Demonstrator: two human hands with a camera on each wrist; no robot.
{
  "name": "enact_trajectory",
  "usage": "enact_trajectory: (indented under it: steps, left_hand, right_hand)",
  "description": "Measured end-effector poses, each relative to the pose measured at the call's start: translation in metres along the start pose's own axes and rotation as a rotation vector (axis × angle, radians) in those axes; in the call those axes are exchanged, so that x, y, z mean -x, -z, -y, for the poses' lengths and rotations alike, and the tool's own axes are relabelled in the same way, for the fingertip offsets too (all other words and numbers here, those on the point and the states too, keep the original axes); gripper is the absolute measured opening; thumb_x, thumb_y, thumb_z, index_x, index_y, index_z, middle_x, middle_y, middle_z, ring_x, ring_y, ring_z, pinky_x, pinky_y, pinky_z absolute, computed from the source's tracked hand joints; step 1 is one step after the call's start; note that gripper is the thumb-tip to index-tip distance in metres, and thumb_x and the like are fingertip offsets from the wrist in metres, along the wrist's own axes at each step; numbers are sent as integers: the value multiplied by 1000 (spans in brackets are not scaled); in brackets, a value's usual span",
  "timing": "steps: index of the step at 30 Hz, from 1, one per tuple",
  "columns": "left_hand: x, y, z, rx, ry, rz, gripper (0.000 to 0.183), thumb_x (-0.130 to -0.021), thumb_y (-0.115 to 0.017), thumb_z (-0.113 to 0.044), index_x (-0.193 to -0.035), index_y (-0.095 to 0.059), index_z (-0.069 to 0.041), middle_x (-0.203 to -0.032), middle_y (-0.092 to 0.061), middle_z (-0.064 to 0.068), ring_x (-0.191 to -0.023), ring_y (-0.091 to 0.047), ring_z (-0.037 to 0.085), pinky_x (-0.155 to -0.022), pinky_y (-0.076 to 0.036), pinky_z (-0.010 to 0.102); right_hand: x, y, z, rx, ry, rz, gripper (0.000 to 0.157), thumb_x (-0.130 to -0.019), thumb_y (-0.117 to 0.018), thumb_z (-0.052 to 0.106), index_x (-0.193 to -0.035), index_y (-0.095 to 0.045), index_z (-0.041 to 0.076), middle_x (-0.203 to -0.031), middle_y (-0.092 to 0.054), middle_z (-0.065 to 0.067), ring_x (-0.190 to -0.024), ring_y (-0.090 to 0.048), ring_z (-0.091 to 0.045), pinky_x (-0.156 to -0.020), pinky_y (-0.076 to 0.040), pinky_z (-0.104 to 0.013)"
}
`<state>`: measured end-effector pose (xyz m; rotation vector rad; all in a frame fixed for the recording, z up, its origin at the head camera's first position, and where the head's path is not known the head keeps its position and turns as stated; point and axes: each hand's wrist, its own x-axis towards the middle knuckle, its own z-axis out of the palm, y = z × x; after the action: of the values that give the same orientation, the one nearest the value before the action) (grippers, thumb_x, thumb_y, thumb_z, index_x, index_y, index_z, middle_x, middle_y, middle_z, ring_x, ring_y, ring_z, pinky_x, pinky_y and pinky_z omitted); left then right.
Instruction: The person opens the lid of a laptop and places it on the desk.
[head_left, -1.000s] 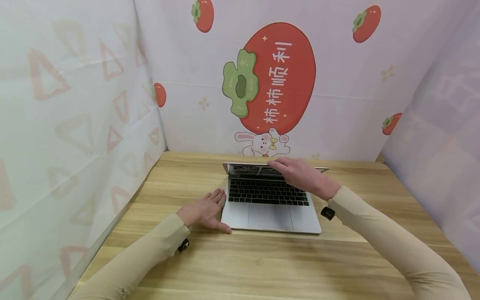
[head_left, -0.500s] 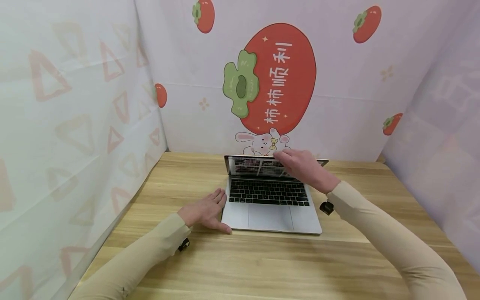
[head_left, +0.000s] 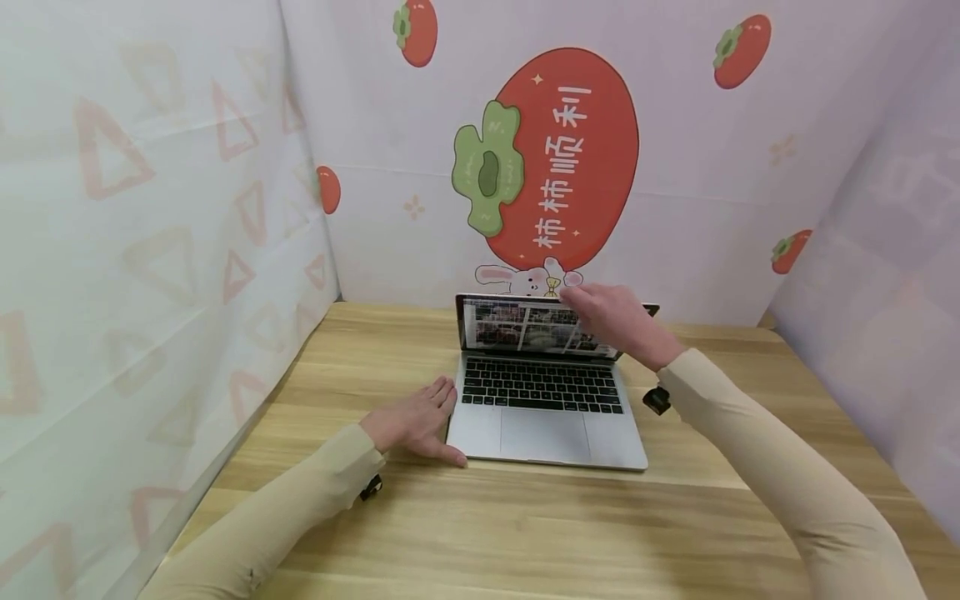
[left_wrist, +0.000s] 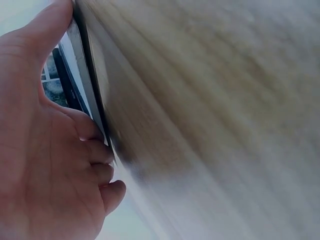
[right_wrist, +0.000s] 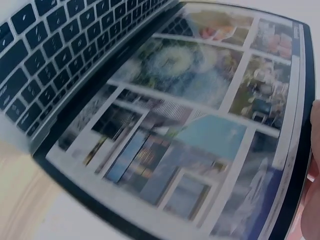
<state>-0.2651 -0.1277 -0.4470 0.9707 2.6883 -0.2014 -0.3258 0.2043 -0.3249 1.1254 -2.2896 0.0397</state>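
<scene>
A silver laptop (head_left: 543, 433) with black keys sits on the wooden table, its lid raised and its lit screen (right_wrist: 175, 115) showing a grid of pictures. My left hand (head_left: 417, 421) lies flat along the laptop's left side, fingers fairly straight and touching that edge, thumb near the front corner. The left wrist view has this hand (left_wrist: 55, 150) against the thin side of the base. My right hand (head_left: 618, 321) holds the top edge of the lid, right of its middle, and covers part of the screen. Only a bit of its fingers (right_wrist: 314, 145) shows in the right wrist view.
The wooden table (head_left: 480, 533) extends in front of and beside the laptop. A patterned cloth wall (head_left: 390, 242) stands behind it, with another cloth wall (head_left: 187, 275) on the left and one (head_left: 885, 275) on the right.
My right hand has swung the laptop lid up and back, so more of the screen shows. The left hand stays at the laptop's left side. The head view has shifted slightly.
</scene>
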Motion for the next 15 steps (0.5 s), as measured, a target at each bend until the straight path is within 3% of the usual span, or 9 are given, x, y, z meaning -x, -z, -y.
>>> enact_trajectory:
  steps: [5, 9, 15]
  left_hand:
    - [1, -2, 2, -11, 0, -9, 124, -66, -31, -90, -147, -9, 2, -154, -4, 20, -142, -2, 32, -115, -12, 39]
    - [1, -5, 3, -19, 4, -24, 125, -65, -27, -91, -147, -8, 1, -154, -2, 20, -142, -2, 32, -115, -12, 40]
    - [2, -6, 1, -6, 1, -38, 124, -66, -27, -91, -147, -9, 1, -154, -3, 19, -142, -3, 31, -115, -12, 41]
  right_hand:
    - [0, 0, -13, -18, -64, -8, 17, -86, -64, 6, -98, -53, 10, -59, -46, 2, -48, -38, -13, -45, -35, -26]
    - [-4, 1, -22, -69, -104, 26, 12, -89, -61, 10, -101, -58, 10, -70, -60, -2, -55, -50, -14, -55, -46, -30]
    - [-2, 2, -38, -109, -197, 32, 14, -92, -58, 18, -102, -64, 10, -81, -67, -4, -59, -54, -15, -60, -46, -33]
